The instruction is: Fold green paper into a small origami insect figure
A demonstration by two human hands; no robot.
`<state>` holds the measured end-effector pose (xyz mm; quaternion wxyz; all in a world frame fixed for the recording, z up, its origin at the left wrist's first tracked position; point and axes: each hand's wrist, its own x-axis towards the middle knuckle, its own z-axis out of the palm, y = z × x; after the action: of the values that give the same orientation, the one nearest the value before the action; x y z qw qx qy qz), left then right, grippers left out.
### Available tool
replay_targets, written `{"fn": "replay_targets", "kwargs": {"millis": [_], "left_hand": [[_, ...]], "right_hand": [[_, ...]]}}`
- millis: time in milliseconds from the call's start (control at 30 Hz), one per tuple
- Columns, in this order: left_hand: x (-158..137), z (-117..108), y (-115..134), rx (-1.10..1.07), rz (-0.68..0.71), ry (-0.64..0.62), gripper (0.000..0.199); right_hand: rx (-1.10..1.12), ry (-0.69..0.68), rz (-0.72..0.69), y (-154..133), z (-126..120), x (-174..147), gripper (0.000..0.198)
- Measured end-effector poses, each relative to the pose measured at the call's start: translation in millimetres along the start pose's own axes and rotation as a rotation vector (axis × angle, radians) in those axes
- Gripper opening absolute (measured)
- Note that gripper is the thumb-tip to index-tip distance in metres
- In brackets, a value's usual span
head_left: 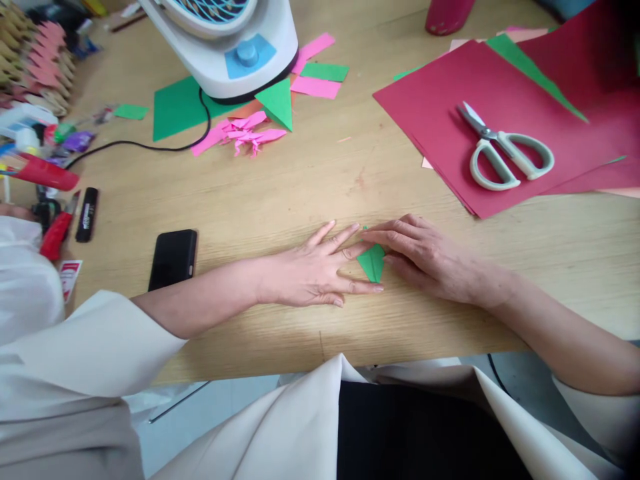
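Observation:
A small folded piece of green paper (372, 263) lies on the wooden table, with a crease line down it. My left hand (317, 272) is spread flat on the tabletop, its fingertips pressing on and beside the paper. From the right, my right hand (431, 259) reaches over the paper's upper edge, fingers stretched out and the thumb near its right side. Part of the paper is hidden under the fingers of both hands.
Scissors (500, 148) rest on dark red paper sheets (430, 107) at the right. A white fan (240, 47) stands at the back near pink folded paper (250, 133). Left are a phone (173, 257), a black marker (87, 213) and a red-handled cutter (56, 235).

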<state>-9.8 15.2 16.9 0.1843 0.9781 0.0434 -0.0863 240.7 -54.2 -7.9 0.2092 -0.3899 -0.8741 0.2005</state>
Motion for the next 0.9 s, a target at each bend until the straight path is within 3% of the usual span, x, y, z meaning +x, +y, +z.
{"fn": "replay_targets", "kwargs": {"millis": [267, 633, 733, 800, 900], "left_hand": [[0, -1, 1, 0.002, -0.006, -0.020, 0.060], [0, -9, 10, -0.113, -0.067, -0.061, 0.057], [-3, -9, 16, -0.154, -0.059, 0.035, 0.048], [-4, -6, 20, -0.183, -0.074, 0.179, 0.036], [1, 3, 29, -0.233, -0.264, 0.451, 0.024]], "right_hand": [[-0.073, 0.017, 0.109, -8, 9, 3, 0.057], [-0.060, -0.059, 0.112, -7, 4, 1, 0.076], [-0.007, -0.059, 0.090, -6, -1, 0, 0.076], [0.035, -0.048, 0.072, -5, -2, -1, 0.075], [0.066, -0.019, 0.054, -2, -1, -3, 0.071]]}}
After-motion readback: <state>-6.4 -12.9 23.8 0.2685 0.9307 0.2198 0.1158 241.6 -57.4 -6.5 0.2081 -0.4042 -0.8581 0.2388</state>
